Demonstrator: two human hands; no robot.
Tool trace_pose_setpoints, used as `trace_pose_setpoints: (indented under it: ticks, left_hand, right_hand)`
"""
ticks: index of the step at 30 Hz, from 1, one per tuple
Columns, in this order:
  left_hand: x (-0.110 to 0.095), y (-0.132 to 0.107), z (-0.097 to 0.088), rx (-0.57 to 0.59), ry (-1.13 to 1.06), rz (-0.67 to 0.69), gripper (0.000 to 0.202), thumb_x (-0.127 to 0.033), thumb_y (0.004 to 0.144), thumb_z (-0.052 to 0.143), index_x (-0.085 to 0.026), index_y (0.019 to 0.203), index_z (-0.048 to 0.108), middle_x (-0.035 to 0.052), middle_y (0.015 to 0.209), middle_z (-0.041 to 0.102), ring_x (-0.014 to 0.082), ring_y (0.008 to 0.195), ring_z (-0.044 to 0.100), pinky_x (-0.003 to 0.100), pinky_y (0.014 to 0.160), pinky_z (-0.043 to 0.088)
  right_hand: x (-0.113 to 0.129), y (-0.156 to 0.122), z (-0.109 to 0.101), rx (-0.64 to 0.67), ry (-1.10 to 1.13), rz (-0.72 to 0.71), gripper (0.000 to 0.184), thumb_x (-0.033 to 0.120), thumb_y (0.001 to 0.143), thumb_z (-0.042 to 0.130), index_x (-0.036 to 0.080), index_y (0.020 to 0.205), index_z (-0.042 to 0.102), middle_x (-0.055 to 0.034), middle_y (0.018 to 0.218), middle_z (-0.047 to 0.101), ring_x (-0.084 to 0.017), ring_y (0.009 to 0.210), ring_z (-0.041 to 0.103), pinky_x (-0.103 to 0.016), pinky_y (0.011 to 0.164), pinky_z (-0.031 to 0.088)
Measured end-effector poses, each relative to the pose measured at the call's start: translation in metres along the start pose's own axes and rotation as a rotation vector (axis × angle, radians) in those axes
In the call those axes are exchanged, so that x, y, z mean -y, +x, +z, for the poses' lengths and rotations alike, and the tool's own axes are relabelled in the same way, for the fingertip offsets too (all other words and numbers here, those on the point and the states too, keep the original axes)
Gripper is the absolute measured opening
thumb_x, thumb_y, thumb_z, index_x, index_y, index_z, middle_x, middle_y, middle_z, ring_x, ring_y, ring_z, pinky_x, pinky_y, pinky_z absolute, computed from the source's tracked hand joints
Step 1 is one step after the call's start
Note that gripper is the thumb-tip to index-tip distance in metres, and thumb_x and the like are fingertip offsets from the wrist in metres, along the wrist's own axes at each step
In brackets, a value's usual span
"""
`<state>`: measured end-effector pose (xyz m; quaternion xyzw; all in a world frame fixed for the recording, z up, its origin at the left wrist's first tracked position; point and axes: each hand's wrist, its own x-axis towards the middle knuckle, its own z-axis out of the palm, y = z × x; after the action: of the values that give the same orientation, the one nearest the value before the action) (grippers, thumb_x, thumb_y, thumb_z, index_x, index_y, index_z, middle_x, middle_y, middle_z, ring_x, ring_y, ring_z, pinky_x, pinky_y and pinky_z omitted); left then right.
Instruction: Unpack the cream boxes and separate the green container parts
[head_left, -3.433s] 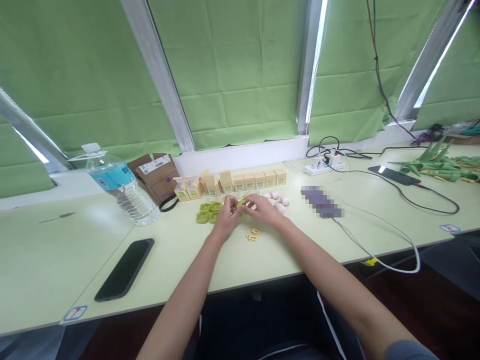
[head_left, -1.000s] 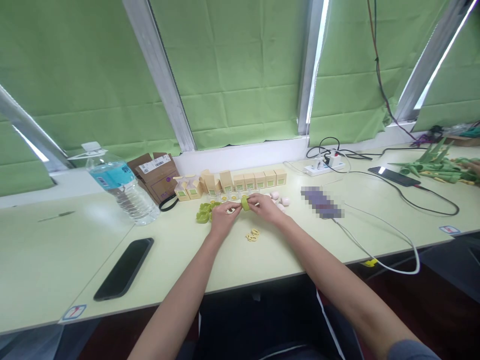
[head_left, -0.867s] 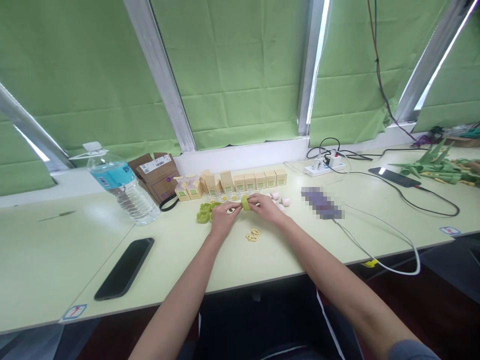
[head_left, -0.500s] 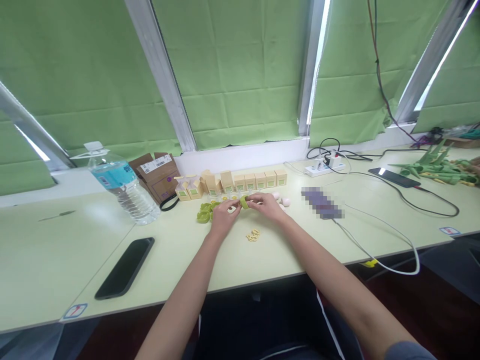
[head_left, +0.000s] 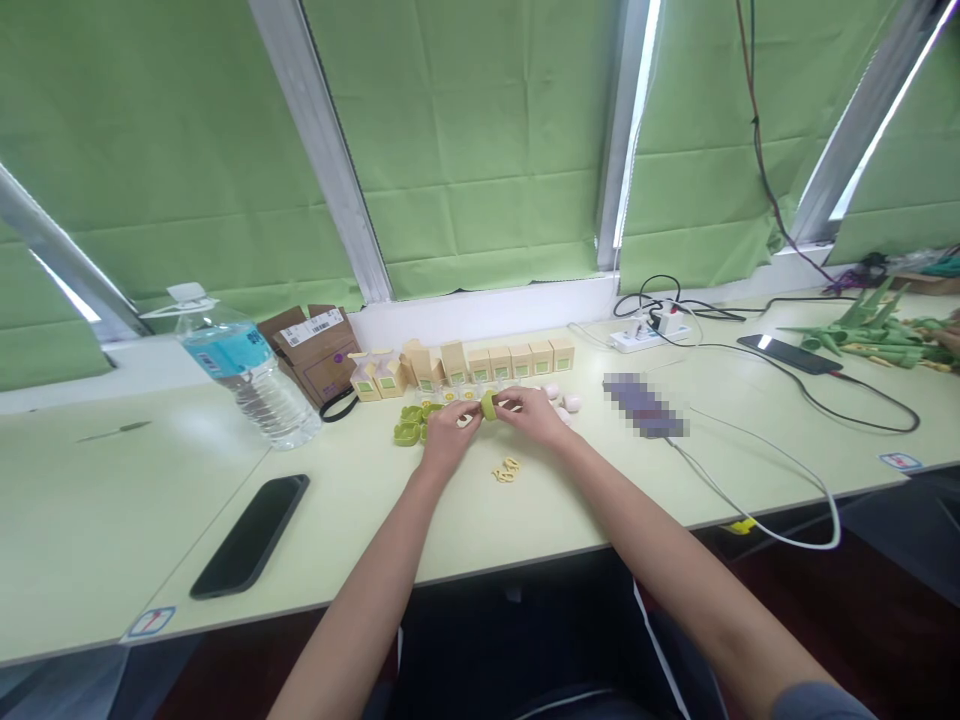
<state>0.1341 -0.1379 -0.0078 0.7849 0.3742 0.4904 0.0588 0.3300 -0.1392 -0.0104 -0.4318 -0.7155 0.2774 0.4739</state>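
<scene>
My left hand (head_left: 448, 437) and my right hand (head_left: 534, 414) meet over the desk (head_left: 525, 510), both pinched on a small green plastic piece (head_left: 488, 405) held between their fingertips. A tiny pale part shows at my left fingertips. Several more green pieces (head_left: 409, 424) lie just left of my left hand. Small yellow pieces (head_left: 506, 469) rest on the desk in front of my hands. A row of small beige boxes (head_left: 480, 362) stands behind them, and pink pieces (head_left: 566, 402) lie by my right hand.
A water bottle (head_left: 240, 372) and a cardboard box (head_left: 311, 350) stand at the back left. One black phone (head_left: 250, 535) lies near the front edge. A power strip (head_left: 649, 332), cables, a second phone (head_left: 787, 350) and green plastic parts (head_left: 874, 325) fill the right side.
The green piece has been lifted slightly and turned between my fingertips; both hands stay in the same spot over the desk.
</scene>
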Motion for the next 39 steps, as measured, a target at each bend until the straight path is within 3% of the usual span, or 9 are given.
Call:
trace_pose_setpoints:
  ticks: [6, 10, 13, 16, 19, 39]
  left_hand:
    - [-0.002, 0.001, 0.002, 0.025, -0.017, -0.028, 0.017, -0.02, 0.083, 0.065, -0.021, 0.098, 0.073, 0.0027, 0.09, 0.076, 0.0165, 0.076, 0.07, 0.033, 0.077, 0.057]
    - [-0.006, 0.001, 0.001, 0.107, -0.016, -0.08, 0.048, -0.014, 0.078, 0.067, -0.024, 0.124, 0.064, 0.0022, 0.098, 0.075, 0.0165, 0.084, 0.069, 0.031, 0.076, 0.056]
    - [-0.008, -0.001, 0.002, 0.167, -0.014, -0.055, 0.06, -0.015, 0.076, 0.07, -0.026, 0.134, 0.057, 0.0042, 0.115, 0.071, 0.0173, 0.092, 0.068, 0.032, 0.079, 0.055]
    - [-0.009, -0.003, 0.004, 0.205, -0.024, 0.006, 0.057, -0.018, 0.079, 0.07, -0.027, 0.134, 0.057, 0.0062, 0.127, 0.066, 0.0202, 0.106, 0.064, 0.035, 0.087, 0.054]
    - [-0.009, -0.004, 0.006, 0.209, -0.032, 0.035, 0.05, -0.017, 0.082, 0.067, -0.025, 0.13, 0.059, 0.0068, 0.123, 0.067, 0.0221, 0.113, 0.061, 0.038, 0.093, 0.053]
    - [-0.008, -0.002, 0.004, 0.199, 0.012, 0.0, 0.046, -0.018, 0.082, 0.066, -0.026, 0.127, 0.061, 0.0054, 0.119, 0.069, 0.0206, 0.108, 0.063, 0.037, 0.091, 0.054]
  right_hand:
    - [0.0, 0.0, 0.0, -0.042, -0.072, -0.027, 0.014, 0.023, 0.086, 0.063, 0.018, 0.094, 0.073, -0.0052, 0.099, 0.075, -0.016, 0.082, 0.07, -0.027, 0.073, 0.053]
    - [0.003, -0.001, 0.0, -0.042, -0.112, -0.038, 0.012, 0.023, 0.086, 0.063, 0.019, 0.09, 0.072, -0.0047, 0.098, 0.074, -0.016, 0.081, 0.069, -0.027, 0.073, 0.052]
    - [0.007, -0.002, 0.0, -0.025, -0.122, -0.032, 0.011, 0.024, 0.086, 0.062, 0.019, 0.09, 0.071, -0.0041, 0.098, 0.074, -0.016, 0.082, 0.069, -0.026, 0.071, 0.051]
    - [0.011, -0.004, 0.001, 0.003, -0.128, -0.028, 0.011, 0.025, 0.086, 0.062, 0.019, 0.09, 0.07, -0.0039, 0.097, 0.073, -0.016, 0.082, 0.068, -0.026, 0.07, 0.05]
    - [0.014, -0.005, 0.001, 0.023, -0.145, -0.03, 0.011, 0.024, 0.085, 0.062, 0.019, 0.09, 0.07, -0.004, 0.097, 0.073, -0.016, 0.083, 0.068, -0.026, 0.071, 0.05]
    - [0.016, -0.005, -0.002, 0.002, -0.199, -0.04, 0.009, 0.027, 0.085, 0.064, 0.02, 0.086, 0.068, -0.0027, 0.096, 0.071, -0.014, 0.076, 0.067, -0.025, 0.068, 0.048]
